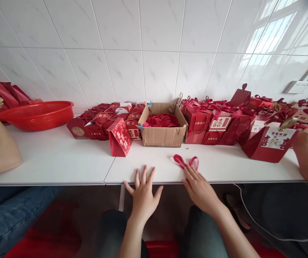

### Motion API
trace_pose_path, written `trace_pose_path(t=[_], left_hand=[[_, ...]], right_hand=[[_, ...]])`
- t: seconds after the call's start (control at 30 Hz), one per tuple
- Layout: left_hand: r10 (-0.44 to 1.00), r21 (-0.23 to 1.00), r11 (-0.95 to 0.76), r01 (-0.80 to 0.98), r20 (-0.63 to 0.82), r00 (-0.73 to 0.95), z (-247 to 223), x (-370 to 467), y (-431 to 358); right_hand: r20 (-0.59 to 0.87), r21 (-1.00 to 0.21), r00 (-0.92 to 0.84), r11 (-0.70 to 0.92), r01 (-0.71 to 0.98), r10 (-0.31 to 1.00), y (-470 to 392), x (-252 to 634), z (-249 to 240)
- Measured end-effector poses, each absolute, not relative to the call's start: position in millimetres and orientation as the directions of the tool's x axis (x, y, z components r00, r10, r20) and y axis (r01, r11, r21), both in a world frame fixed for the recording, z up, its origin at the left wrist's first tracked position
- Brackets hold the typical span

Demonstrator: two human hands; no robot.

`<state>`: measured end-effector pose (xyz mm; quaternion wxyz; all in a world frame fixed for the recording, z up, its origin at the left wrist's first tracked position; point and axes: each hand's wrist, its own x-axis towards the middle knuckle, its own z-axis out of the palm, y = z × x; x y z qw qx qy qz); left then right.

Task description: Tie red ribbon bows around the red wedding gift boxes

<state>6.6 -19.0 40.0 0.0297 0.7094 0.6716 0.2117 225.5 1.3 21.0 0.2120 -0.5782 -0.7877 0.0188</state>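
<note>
My left hand [144,196] is at the front edge of the white table [76,165], fingers spread wide, holding nothing. To its right, my right hand [199,186] lies with outstretched fingers over the lower part of a looped red ribbon [179,159]; two loops stick out beyond the fingertips. Behind the ribbon stands an open cardboard box [163,137] with a pile of red ribbons [162,120] inside. A small red gift box [120,138] with pale lettering stands upright, left of the cardboard box.
Red gift boxes [97,123] fill the back left, and more ribboned boxes [198,122] stand at the right. A red basin [38,116] is at the far left. Another person's arm shows at each side; the right one is beside a red box [269,143].
</note>
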Motion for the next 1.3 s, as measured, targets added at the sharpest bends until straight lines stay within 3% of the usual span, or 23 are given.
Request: trace_pose_path(t=[0.17, 0.27, 0.37, 0.47, 0.63, 0.87, 1.0, 1.17, 1.3], left_hand=[[0.961, 0.365, -0.105, 0.925, 0.276, 0.0, 33.4, 6.2, -23.2], [0.922, 0.467, -0.08, 0.881, 0.371, -0.112, 43.6, 8.8, -20.3], [0.738, 0.546, -0.141, 0.826, 0.614, -0.28, 79.6, 16.4, 2.6], [0.593, 0.405, -0.4, 0.822, 0.799, -0.105, 124.7, 26.6, 50.6], [0.672, 0.128, -0.399, 0.908, 0.715, 0.194, 145.5, 40.4, 119.7], [0.654, 0.123, -0.372, 0.92, 0.738, 0.166, 99.3, 32.0, 82.9], [0.582, 0.114, -0.426, 0.898, 0.794, 0.175, 79.3, 26.8, 65.7], [0.547, 0.12, -0.459, 0.88, 0.819, 0.173, 74.0, 25.1, 65.3], [0.538, 0.122, -0.474, 0.872, 0.824, 0.177, 75.4, 24.8, 64.4]], right_hand=[[0.217, -0.252, 0.069, -0.013, 0.968, 0.974, 35.7, 288.2, 17.3], [0.365, -0.269, 0.203, -0.106, 0.957, 0.908, 56.8, 289.1, 23.4], [0.531, -0.31, 0.155, 0.021, 0.951, 0.833, 64.9, 270.9, 25.8], [0.569, -0.376, 0.091, 0.161, 0.912, 0.817, 65.3, 259.1, 22.2], [0.54, -0.537, 0.184, 0.168, 0.827, 0.821, 64.0, 264.1, 16.9], [0.552, -0.582, 0.23, 0.172, 0.795, 0.802, 64.7, 265.5, 16.3], [0.641, -0.607, 0.229, 0.302, 0.735, 0.732, 58.8, 266.5, 24.6], [0.769, -0.561, 0.201, 0.49, 0.667, 0.607, 45.7, 260.7, 59.3], [0.856, -0.337, -0.019, 0.586, 0.737, 0.516, 51.1, 241.8, 110.1]])
